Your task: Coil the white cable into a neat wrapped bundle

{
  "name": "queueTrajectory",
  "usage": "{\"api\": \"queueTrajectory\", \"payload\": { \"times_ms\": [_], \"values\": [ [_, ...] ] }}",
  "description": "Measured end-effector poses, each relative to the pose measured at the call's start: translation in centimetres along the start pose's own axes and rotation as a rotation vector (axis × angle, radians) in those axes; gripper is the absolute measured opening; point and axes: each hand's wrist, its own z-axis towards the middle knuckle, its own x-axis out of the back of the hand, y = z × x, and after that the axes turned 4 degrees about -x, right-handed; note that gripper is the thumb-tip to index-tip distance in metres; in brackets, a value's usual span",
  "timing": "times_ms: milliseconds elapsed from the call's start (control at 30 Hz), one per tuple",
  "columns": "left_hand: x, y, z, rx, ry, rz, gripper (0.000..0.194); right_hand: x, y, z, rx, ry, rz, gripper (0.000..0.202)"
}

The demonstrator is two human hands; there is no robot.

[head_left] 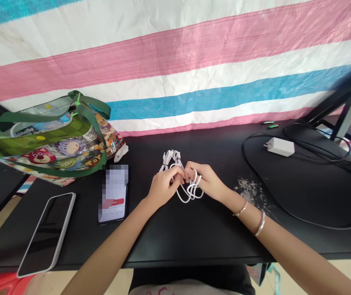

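Observation:
A loosely looped white cable (191,191) hangs from my two hands above the black table. My left hand (165,184) pinches part of it, fingertips close to those of the other hand. My right hand (207,179) has its fingers curled round the loops, with white strands passing over them. Just behind the hands, a bundled white cable (171,157) with a dark tie lies on the table. The exact grip at the fingertips is partly hidden.
Left of the hands are a lit phone (114,192), a white-edged phone (48,233) and a cartoon-print bag (71,149) with green straps. On the right lie a white charger (281,146), a long black cable (267,196) and pale crumbs (251,190). A striped sheet (175,57) stands behind the table (193,237).

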Motion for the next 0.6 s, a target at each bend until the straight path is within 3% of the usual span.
{"api": "queueTrajectory", "payload": {
  "times_ms": [600],
  "values": [
    [0.03, -0.12, -0.04, 0.02, -0.017, 0.046, 0.02, 0.09, -0.04, -0.04, -0.018, -0.019, -0.025, 0.051]
  ]
}}
